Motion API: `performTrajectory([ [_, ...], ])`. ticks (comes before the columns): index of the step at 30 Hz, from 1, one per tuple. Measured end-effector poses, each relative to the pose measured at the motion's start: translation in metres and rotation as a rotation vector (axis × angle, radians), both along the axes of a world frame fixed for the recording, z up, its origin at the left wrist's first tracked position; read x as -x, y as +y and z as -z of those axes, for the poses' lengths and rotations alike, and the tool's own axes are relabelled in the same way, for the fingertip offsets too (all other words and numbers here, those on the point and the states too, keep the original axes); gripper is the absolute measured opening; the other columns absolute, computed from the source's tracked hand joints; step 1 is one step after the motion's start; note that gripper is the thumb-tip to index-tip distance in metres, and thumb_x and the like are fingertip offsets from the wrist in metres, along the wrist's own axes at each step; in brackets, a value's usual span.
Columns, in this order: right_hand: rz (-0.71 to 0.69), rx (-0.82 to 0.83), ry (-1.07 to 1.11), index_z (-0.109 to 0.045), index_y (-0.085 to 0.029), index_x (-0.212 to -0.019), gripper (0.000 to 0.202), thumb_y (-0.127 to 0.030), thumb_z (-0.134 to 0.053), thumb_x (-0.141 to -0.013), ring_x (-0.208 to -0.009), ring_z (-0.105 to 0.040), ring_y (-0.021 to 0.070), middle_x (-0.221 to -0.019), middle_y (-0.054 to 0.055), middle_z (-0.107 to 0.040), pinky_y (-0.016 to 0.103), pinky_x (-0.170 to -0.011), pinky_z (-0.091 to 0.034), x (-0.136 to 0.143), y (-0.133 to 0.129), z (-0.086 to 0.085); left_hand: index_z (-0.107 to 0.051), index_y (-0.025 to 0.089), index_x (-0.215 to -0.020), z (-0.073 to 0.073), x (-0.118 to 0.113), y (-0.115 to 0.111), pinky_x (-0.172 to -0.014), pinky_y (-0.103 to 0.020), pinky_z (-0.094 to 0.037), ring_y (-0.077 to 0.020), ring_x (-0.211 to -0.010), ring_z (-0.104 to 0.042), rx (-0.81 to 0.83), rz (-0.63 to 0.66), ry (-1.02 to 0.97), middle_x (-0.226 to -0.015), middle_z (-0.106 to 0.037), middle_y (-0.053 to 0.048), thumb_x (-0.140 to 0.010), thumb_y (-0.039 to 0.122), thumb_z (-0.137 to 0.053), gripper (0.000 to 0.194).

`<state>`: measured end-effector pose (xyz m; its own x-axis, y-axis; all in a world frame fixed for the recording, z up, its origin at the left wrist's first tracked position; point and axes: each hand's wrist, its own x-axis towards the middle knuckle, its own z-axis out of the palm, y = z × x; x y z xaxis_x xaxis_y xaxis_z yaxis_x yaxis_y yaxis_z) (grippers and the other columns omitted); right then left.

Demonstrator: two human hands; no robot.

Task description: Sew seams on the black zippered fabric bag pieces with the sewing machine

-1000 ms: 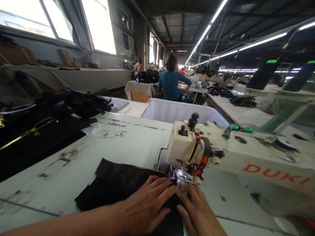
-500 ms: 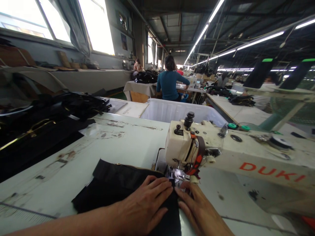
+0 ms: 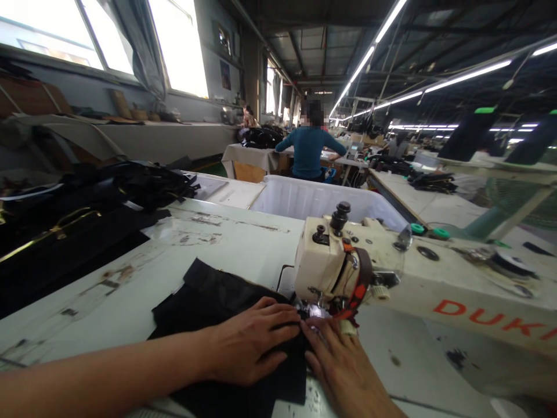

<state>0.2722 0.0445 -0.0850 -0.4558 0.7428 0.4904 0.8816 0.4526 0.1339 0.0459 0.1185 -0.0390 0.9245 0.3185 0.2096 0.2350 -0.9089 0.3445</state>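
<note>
A piece of black fabric (image 3: 217,296) lies on the pale machine table, its right edge under the presser foot (image 3: 317,312) of a cream sewing machine (image 3: 324,249). Flat on the cloth rests my left hand (image 3: 256,339), fingers stretched toward the foot and thumb apart. My right hand (image 3: 339,363) lies at the fabric's right edge, close in front of the foot, with fingers extended and their tips touching the cloth. The needle is too small and shadowed to make out.
Black pieces with gold zips (image 3: 65,226) are heaped at the left. Behind the machine table stands a translucent plastic bin (image 3: 304,197). A person in a blue top (image 3: 310,152) sits farther ahead. Thread cones (image 3: 467,136) stand at the right.
The black fabric has turned and shifted, its far left corner now higher and farther right. My right hand has moved slightly left, nearer my left hand. The view has shifted a little.
</note>
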Motion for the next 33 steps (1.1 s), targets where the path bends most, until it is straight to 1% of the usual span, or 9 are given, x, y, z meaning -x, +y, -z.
performTrajectory([
  [3, 0.066, 0.046, 0.069, -0.057, -0.025, -0.127, 0.043, -0.037, -0.026, -0.100, -0.091, -0.062, 0.0288, -0.111, 0.011, -0.067, 0.047, -0.077, -0.049, 0.003, -0.001, 0.014, -0.046, 0.019, -0.133, -0.002, 0.000, 0.008, -0.107, -0.045, -0.034, -0.0269, -0.125, -0.048, 0.002, 0.044, 0.007, -0.135, -0.052, -0.014, -0.089, 0.026, -0.052, 0.044],
  [6, 0.058, 0.054, 0.101, -0.055, -0.024, -0.129, 0.043, -0.034, -0.026, -0.100, -0.091, -0.061, 0.0284, -0.112, 0.013, -0.065, 0.047, -0.077, -0.049, 0.002, -0.002, 0.019, -0.046, 0.019, -0.133, -0.001, -0.002, 0.010, -0.108, -0.045, -0.034, -0.0267, -0.125, -0.048, 0.013, 0.056, 0.001, -0.134, -0.053, -0.014, -0.088, 0.026, -0.054, 0.046],
  [11, 0.024, 0.052, 0.035, -0.057, -0.017, -0.126, 0.040, -0.030, -0.030, -0.099, -0.090, -0.062, 0.0281, -0.110, 0.014, -0.066, 0.044, -0.074, -0.052, 0.001, 0.002, 0.003, -0.047, 0.020, -0.131, 0.004, -0.005, 0.007, -0.109, -0.046, -0.034, -0.0279, -0.128, -0.045, 0.029, -0.023, -0.038, -0.134, -0.053, -0.012, -0.086, 0.025, -0.056, 0.046],
  [14, -0.004, 0.026, -0.027, -0.058, -0.015, -0.124, 0.040, -0.030, -0.030, -0.099, -0.086, -0.064, 0.0267, -0.107, 0.015, -0.067, 0.041, -0.070, -0.053, -0.001, 0.004, -0.004, -0.048, 0.019, -0.130, 0.003, -0.005, 0.007, -0.109, -0.046, -0.034, -0.0282, -0.128, -0.045, 0.032, -0.018, -0.028, -0.135, -0.053, -0.012, -0.086, 0.025, -0.057, 0.046],
  [18, 0.009, 0.014, -0.011, -0.058, -0.015, -0.125, 0.042, -0.031, -0.028, -0.100, -0.087, -0.065, 0.0265, -0.106, 0.015, -0.067, 0.041, -0.071, -0.053, -0.001, 0.002, 0.001, -0.049, 0.017, -0.129, -0.002, -0.004, 0.008, -0.109, -0.045, -0.034, -0.0281, -0.126, -0.048, 0.034, 0.012, -0.034, -0.134, -0.053, -0.013, -0.085, 0.027, -0.059, 0.047],
  [22, 0.024, 0.013, 0.004, -0.057, -0.017, -0.126, 0.042, -0.031, -0.027, -0.100, -0.087, -0.065, 0.0272, -0.107, 0.016, -0.067, 0.043, -0.075, -0.052, 0.000, 0.001, 0.008, -0.047, 0.019, -0.131, -0.003, -0.004, 0.009, -0.109, -0.045, -0.034, -0.0278, -0.125, -0.048, 0.059, 0.036, -0.043, -0.134, -0.053, -0.012, -0.083, 0.027, -0.060, 0.050],
  [25, 0.039, 0.042, -0.035, -0.056, -0.016, -0.128, 0.041, -0.029, -0.030, -0.099, -0.085, -0.065, 0.0265, -0.106, 0.015, -0.067, 0.043, -0.074, -0.053, -0.002, 0.002, 0.008, -0.047, 0.020, -0.132, -0.003, -0.004, 0.009, -0.108, -0.045, -0.035, -0.0286, -0.125, -0.047, 0.074, 0.026, -0.059, -0.133, -0.053, -0.012, -0.082, 0.027, -0.061, 0.052],
  [29, -0.014, 0.030, -0.103, -0.055, -0.014, -0.129, 0.040, -0.030, -0.039, -0.097, -0.085, -0.066, 0.0268, -0.106, 0.015, -0.068, 0.040, -0.072, -0.055, -0.006, 0.003, 0.005, -0.046, 0.021, -0.132, -0.003, -0.004, 0.009, -0.109, -0.045, -0.035, -0.0284, -0.124, -0.048, 0.096, 0.022, -0.063, -0.132, -0.053, -0.010, -0.080, 0.027, -0.062, 0.054],
  [33, -0.009, 0.045, -0.115, -0.053, -0.015, -0.132, 0.040, -0.028, -0.040, -0.096, -0.087, -0.066, 0.0263, -0.106, 0.013, -0.069, 0.038, -0.070, -0.056, -0.007, 0.004, 0.006, -0.045, 0.021, -0.133, -0.003, -0.004, 0.008, -0.110, -0.044, -0.033, -0.0281, -0.125, -0.047, 0.101, 0.019, -0.062, -0.134, -0.053, -0.010, -0.080, 0.026, -0.062, 0.056],
])
